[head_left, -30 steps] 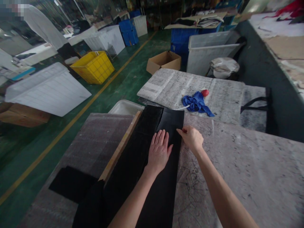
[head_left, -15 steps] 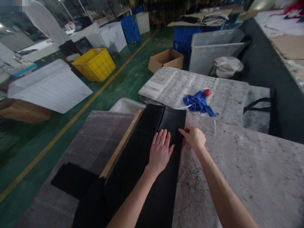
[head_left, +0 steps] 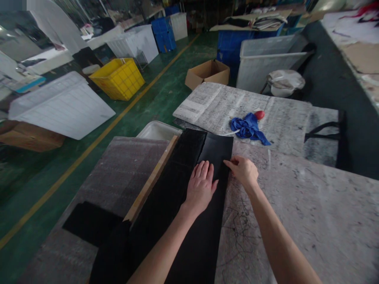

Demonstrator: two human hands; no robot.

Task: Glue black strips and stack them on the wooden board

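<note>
My left hand [head_left: 200,188] lies flat, palm down and fingers stretched, across the seam between a smooth black sheet [head_left: 217,148] and a duller black fabric strip [head_left: 166,197]. At the sheet's right edge, the thumb and fingers of my right hand [head_left: 244,171] pinch together on that edge. The sheet runs lengthwise towards me and passes beneath my left forearm. A wooden strip [head_left: 151,179] borders the fabric on the left. Farther left, a black fabric piece [head_left: 93,223] rests on the grey work surface [head_left: 130,157].
A grey-white board [head_left: 213,102] beyond the sheet bears a blue cloth [head_left: 248,126] and a small red object [head_left: 259,114]. Behind it stand a cardboard box [head_left: 207,75] and a grey bin [head_left: 266,65]. A yellow crate [head_left: 121,81] and a white bin [head_left: 59,106] are on the left.
Both hands keep their places on the black sheet. The whole view has shifted very slightly; nothing else visibly differs.
</note>
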